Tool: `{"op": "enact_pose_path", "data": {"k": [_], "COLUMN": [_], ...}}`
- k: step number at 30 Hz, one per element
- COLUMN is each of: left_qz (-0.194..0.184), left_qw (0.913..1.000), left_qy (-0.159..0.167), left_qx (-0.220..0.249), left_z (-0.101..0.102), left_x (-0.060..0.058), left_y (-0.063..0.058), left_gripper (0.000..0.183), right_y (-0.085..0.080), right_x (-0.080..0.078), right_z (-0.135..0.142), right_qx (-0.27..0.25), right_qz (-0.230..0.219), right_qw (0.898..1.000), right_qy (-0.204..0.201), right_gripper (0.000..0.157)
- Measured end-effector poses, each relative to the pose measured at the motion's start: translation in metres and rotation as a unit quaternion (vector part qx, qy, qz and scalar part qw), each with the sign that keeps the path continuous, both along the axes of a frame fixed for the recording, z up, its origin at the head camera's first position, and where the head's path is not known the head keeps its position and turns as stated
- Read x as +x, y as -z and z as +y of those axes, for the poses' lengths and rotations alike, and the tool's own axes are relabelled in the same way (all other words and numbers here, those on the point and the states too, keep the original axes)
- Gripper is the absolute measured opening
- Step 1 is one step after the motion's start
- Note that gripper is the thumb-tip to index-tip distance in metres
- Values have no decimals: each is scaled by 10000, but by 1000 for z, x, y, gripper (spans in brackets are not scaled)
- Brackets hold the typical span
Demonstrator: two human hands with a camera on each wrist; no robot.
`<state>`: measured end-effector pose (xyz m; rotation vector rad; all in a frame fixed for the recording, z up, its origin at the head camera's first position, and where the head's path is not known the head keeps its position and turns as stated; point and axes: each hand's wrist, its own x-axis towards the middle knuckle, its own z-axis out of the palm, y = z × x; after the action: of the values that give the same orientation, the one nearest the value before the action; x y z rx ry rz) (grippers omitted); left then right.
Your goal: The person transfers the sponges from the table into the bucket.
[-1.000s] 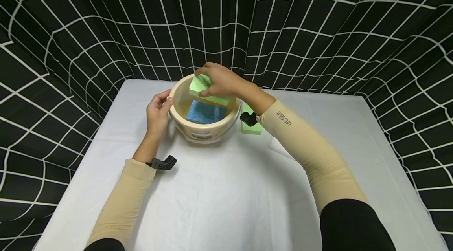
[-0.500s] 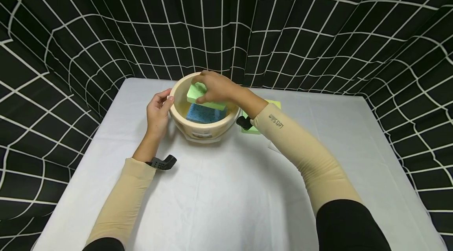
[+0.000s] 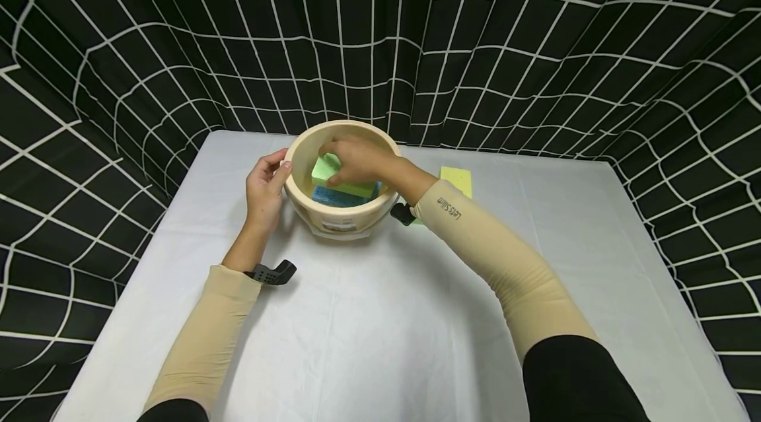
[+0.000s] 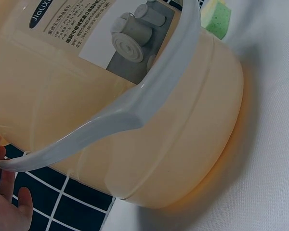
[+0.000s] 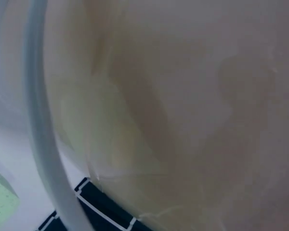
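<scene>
- Between the right hand's (image 3: 359, 161) curled fingers: a green sponge (image 3: 322, 170), held inside the bucket (image 3: 379, 209), apparently not yet let go.
- Directly under those fingers: a blue sponge (image 3: 337, 197), already in; whether the two sponges touch is unclear.
- Across from them: the left hand (image 3: 265, 184), fingers and thumb pinching the bucket's rim.
- Beyond the right wrist, on the tabletop (image 3: 368, 316): a second green sponge (image 5: 1, 204) and a yellow sponge (image 3: 456, 181), seemingly left to do.

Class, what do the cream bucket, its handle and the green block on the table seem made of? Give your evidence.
Bucket: probably smooth, slightly glossy plastic; its wall looks translucent.
Handle: likely moulded plastic, pale grey with a soft sheen.
Green block: probably matt sponge, given its dark, pore-like specks.
</scene>
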<state>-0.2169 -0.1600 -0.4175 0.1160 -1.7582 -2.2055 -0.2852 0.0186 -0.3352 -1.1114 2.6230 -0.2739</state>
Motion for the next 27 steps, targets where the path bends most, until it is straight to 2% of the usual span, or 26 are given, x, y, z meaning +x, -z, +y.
{"op": "enact_pose_path", "data": {"k": [9,18,22,27], "left_qz": [-31,-39,-54,-9], "left_qw": [10000,10000,10000,10000], "left_qy": [-15,-3,10,23], "left_qx": [65,47,30,50], "left_z": [-1,0,0,0], "left_x": [-1,0,0,1], "left_y": [-2,0,0,0], "left_gripper": [25,20,29,30], "right_y": [5,17,15,9], "right_x": [2,3,5,3], "right_z": [-8,-14,-13,-8], "right_qx": [360,578,535,358], "right_qz": [-104,-223,-187,-220], "right_qw": [9993,9980,9983,9991], "right_qy": [-53,-106,-130,-76], "right_gripper": [64,64,64,62]}}
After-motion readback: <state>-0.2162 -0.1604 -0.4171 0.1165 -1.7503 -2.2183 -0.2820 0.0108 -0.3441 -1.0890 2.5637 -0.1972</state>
